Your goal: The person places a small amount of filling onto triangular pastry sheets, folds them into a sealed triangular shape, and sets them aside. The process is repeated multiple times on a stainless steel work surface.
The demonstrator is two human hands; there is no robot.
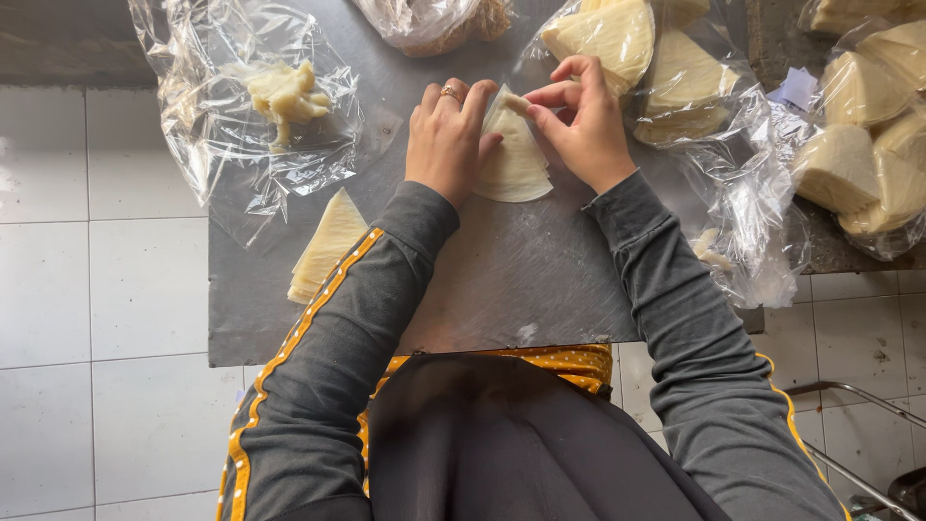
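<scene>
Wedge of dough sheets — tip away, fingers pinching tip

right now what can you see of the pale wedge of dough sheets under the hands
The pale cream wedge-shaped stack of thin dough sheets lies flat on the grey metal board, its point away from the person and its curved edge toward them. It looks soft, matte and layered. The left hand rests on its left edge, while the right hand pinches a sheet at its tip.
</scene>
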